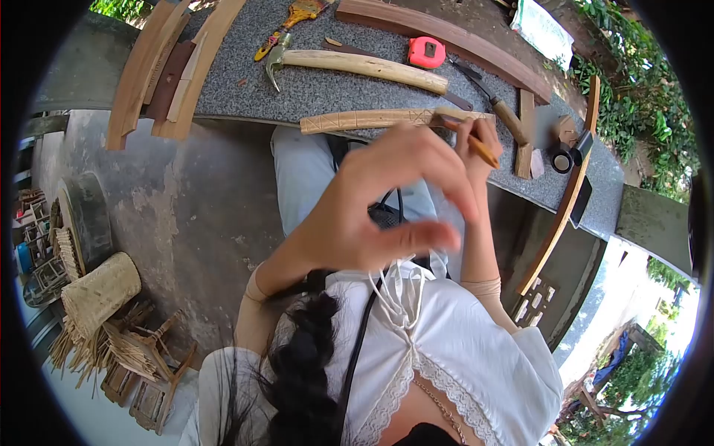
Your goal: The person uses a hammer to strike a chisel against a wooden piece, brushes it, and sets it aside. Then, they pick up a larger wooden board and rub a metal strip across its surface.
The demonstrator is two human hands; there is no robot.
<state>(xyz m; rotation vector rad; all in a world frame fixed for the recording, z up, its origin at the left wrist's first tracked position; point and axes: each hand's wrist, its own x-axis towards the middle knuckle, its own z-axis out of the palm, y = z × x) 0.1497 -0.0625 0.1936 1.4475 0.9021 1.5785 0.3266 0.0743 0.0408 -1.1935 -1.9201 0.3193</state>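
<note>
My left hand is raised close to the camera, fingers curved and the thumb apart from them, with nothing between. Beyond it, my right hand grips an orange-brown pencil over the bench's near edge. Under the right hand lies a curved strip of pale wood, its face marked with slanting lines. Part of the strip and the pencil's tip are hidden behind my hands.
On the speckled stone bench lie a claw hammer, a red tape measure, a wooden-handled tool, a brush and a dark wood strip. Curved wood pieces overhang at left; a long strip crosses the right end.
</note>
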